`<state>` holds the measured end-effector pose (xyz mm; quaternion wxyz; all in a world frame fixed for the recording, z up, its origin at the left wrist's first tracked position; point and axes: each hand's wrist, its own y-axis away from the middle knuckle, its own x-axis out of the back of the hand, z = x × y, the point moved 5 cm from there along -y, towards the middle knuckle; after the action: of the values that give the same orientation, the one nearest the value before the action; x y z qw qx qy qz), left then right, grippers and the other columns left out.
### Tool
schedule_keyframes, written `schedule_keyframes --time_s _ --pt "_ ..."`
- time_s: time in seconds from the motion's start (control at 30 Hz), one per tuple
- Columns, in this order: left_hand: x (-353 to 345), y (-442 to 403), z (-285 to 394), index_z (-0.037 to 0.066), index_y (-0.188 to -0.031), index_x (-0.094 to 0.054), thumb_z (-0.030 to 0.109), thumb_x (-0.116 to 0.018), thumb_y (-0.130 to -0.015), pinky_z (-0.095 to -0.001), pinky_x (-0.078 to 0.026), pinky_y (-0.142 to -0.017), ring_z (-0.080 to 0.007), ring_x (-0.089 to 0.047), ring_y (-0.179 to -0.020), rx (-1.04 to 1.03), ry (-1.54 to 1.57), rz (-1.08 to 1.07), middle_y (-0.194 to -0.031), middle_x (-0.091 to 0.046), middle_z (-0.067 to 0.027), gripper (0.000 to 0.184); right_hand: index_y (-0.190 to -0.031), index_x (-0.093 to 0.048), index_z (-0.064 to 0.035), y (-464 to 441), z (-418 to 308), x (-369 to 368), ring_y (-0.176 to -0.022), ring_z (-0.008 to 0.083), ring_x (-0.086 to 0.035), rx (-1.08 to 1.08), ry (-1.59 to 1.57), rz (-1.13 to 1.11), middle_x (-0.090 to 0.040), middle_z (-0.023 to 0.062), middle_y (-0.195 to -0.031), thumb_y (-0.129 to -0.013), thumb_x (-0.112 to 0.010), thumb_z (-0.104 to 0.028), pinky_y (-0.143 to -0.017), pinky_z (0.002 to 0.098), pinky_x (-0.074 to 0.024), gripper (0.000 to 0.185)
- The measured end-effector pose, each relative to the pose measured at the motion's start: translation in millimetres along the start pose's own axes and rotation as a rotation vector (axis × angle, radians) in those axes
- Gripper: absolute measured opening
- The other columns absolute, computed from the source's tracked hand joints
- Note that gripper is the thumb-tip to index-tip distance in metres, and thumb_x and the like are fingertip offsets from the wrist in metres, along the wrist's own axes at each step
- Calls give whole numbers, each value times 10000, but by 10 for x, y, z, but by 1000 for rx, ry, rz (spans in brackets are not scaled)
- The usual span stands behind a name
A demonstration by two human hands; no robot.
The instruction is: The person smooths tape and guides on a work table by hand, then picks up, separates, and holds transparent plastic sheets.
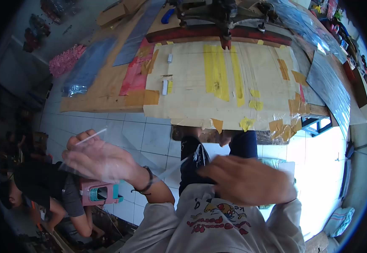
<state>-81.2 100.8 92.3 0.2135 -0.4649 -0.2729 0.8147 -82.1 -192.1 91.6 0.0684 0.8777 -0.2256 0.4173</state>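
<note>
A clear plastic sheet (126,143), thin and see-through, is in my left hand (103,160), over the floor left of my lap. The fingers are curled, and a pale narrow strip crosses them, perhaps the sheet's edge. My right hand (246,179) hovers above my lap, smeared by motion. Its fingers point left, towards a faint plastic corner; whether they touch it I cannot tell. In front of me, apart from both hands, is a work board (187,97) covered in cream sheeting and patched with yellow and brown tape. Two small white pieces are fixed on its left part.
A heavy machine with a red bar (183,33) spans the board's far edge. Stacked clear plastic sheets lie left (88,63) and right (329,88). A blue-handled tool (167,16) lies at the back. Another person (44,185) bends over at lower left beside a pink and teal stool (101,192).
</note>
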Motion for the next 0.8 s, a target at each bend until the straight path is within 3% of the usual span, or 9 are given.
schedule_keyframes --time_s 0.07,0.13,0.2,0.3,0.43,0.57,0.63,0.77,0.8 --pt "-177 117 184 78 -1048 -473 265 -574 -1094 -393 -430 -786 -185 -467 -851 -70 -58 25 -1025 -521 -65 218 -1527 -402 -2 -334 246 -670 -1247 436 -592 24 -91 206 -571 263 -1392 -857 -793 -168 -1055 480 -518 794" --pt "-421 260 354 52 -1076 -487 268 -543 -1105 -411 -461 -856 -216 -525 -911 -159 -41 5 -1074 -546 -105 225 -1573 -333 1 -749 475 -1257 -1290 417 -572 65 -67 346 -532 259 -1454 -873 -796 -217 -1122 481 -452 867" --pt "-453 229 449 39 -1031 -479 281 -510 -1118 -420 -449 -867 -231 -507 -892 -190 35 -63 -1084 -537 -132 259 -1503 -488 -68 -982 775 -1643 -1205 374 -633 74 -260 424 -649 180 -1332 -866 -801 -238 -1071 449 -495 729" --pt "-226 -210 605 81 -968 -477 309 -492 -1106 -377 -368 -741 -205 -402 -789 -105 315 -355 -1044 -463 -89 266 -1235 -728 -135 -1080 1456 -2353 -1167 319 -661 -103 -276 225 -736 81 -1224 -826 -815 -228 -1071 466 -494 428" --pt "148 -911 1063 69 -953 -455 293 -496 -1058 -366 -330 -718 -204 -373 -757 -252 496 -425 -956 -434 -82 250 -907 -798 -157 -761 2012 -2617 -1009 298 -706 -189 -154 283 -771 50 -1041 -848 -788 -272 -951 432 -541 129" --pt "486 -1135 1346 55 -923 -417 289 -471 -1010 -389 -332 -726 -210 -368 -754 -444 681 -304 -913 -421 -76 256 -926 -763 -162 -565 2213 -2454 -943 320 -716 -298 -55 117 -759 81 -978 -926 -732 -318 -863 448 -545 159" --pt "1174 -1568 1595 40 -918 -409 312 -449 -1007 -404 -351 -722 -222 -380 -744 -585 291 -150 -921 -433 -83 289 -958 -741 -157 -300 2157 -2173 -913 326 -722 -385 -163 40 -758 92 -964 -944 -718 -326 -831 448 -552 172" --pt "1242 -1710 1318 41 -905 -469 317 -456 -1028 -363 -368 -704 -198 -405 -739 -646 175 142 -860 -395 -62 302 -1016 -679 -93 650 1691 -1202 -902 320 -743 -424 -351 29 -759 103 -927 -995 -674 -262 -800 432 -572 171" --pt "1452 -1870 1184 42 -909 -491 307 -467 -1038 -351 -367 -702 -190 -406 -738 -498 215 58 -833 -379 -52 295 -1014 -690 -87 922 1563 -948 -884 302 -746 -440 -430 14 -758 98 -920 -990 -680 -240 -787 427 -572 155"
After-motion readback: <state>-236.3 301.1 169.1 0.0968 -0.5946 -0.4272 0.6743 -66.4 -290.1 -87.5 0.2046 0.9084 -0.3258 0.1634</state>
